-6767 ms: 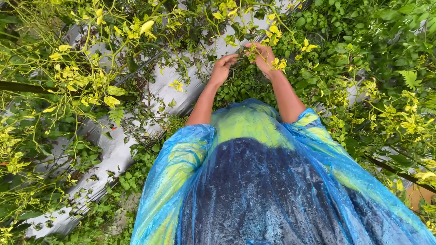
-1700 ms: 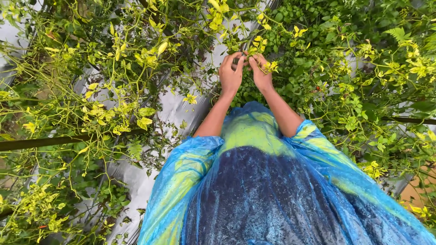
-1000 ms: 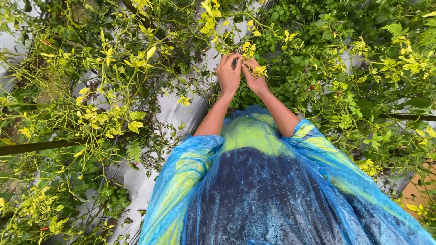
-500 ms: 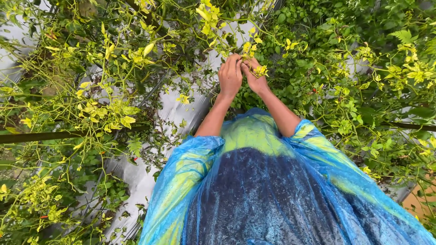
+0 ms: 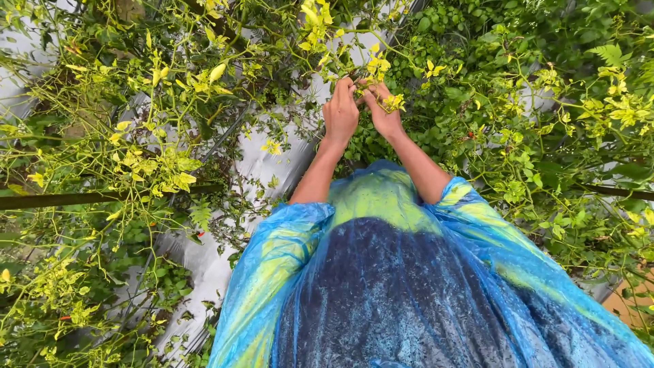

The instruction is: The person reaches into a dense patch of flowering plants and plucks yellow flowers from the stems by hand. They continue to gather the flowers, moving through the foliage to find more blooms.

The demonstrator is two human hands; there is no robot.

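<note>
The person stands among tangled plants and holds both arms up in front of the chest, the two hands meeting at a thin green stem (image 5: 359,76) with yellow-green leaves. The left hand (image 5: 340,112) shows its back to the camera, fingers curled together and closed round the stem near its tip. The right hand (image 5: 383,112) sits just beside it, touching or almost touching the left, its fingers bent inward and pinched on the same stem; how tight the pinch is I cannot tell, because the leaves cover the fingertips. A small cluster of yellow leaves (image 5: 393,103) lies against the right hand. The stem itself hangs at the top middle of the view, above the person's chest, and runs up into a denser clump of yellowing foliage (image 5: 320,17). A wet, see-through blue rain poncho (image 5: 381,293) covers the body and the upper arms, with a yellow-green shirt showing through at the chest. Under the plants on the left a silver-grey plastic ground sheet (image 5: 204,262) runs in a strip. A dark horizontal pole (image 5: 68,199) crosses the left side, and darker green leafy plants (image 5: 477,41) fill the right. No packages, labels or signs can be made out among the greenery.
</note>
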